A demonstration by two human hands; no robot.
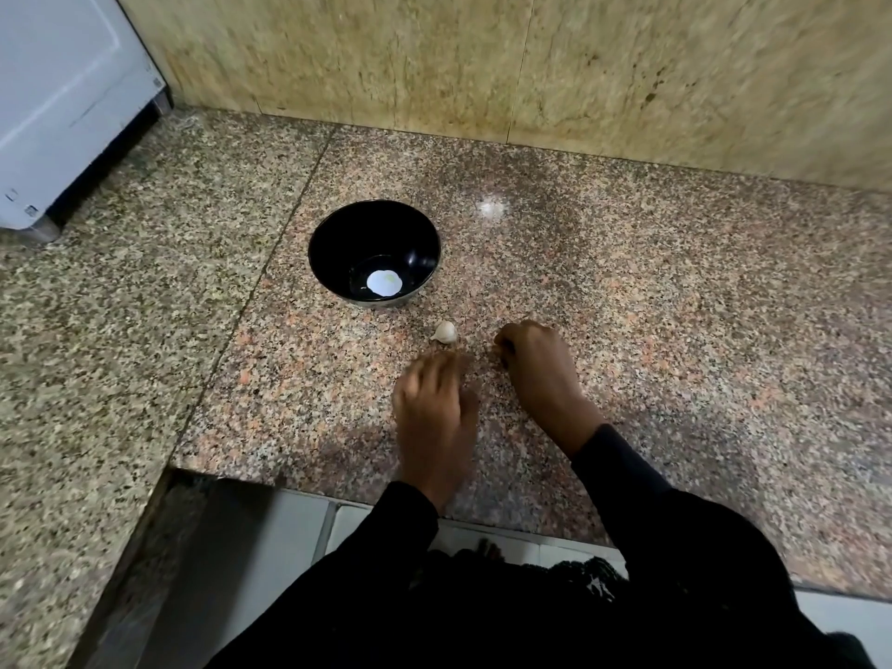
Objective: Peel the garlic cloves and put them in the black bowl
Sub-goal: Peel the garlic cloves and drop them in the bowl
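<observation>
garlic clove (pixel 445 332) unpeeled (on counter) — near black bowl (pixel 374 253) | hands apart

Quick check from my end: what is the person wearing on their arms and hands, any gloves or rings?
Both arms are in long black sleeves that end at the wrists. The left hand and the right hand are bare, with no gloves. No ring, watch or bracelet shows, though the left hand is blurred, so small details there cannot be told.

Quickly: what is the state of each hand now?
Left hand: blurred, fingers spread, holding nothing, near the garlic clove.
Right hand: fingers curled under; any hold cannot be told.
</observation>
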